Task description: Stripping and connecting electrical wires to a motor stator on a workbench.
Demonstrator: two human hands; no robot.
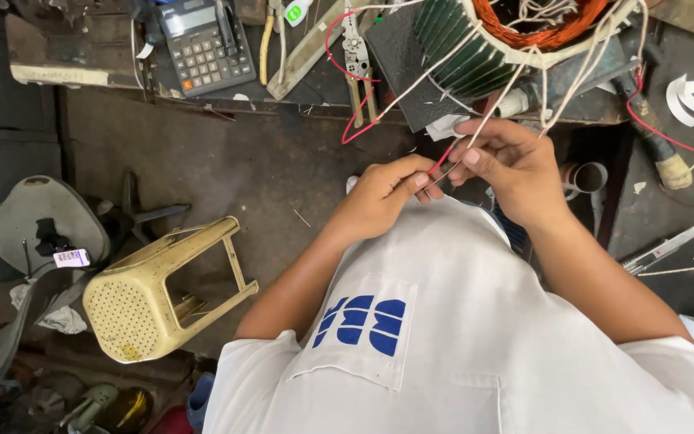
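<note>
Hands (pixel 443 177) pinched on wires (pixel 453 158)

The person wears a white short-sleeved shirt (pixel 475 337) with a blue block emblem (pixel 361 321) on its chest pocket (pixel 355 329).

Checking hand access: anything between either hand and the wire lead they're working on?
Nothing visible. The left hand and right hand both already pinch the wire lead between their fingertips, in free air in front of the motor stator. Other white leads hang beside it, not across the grip.
</note>
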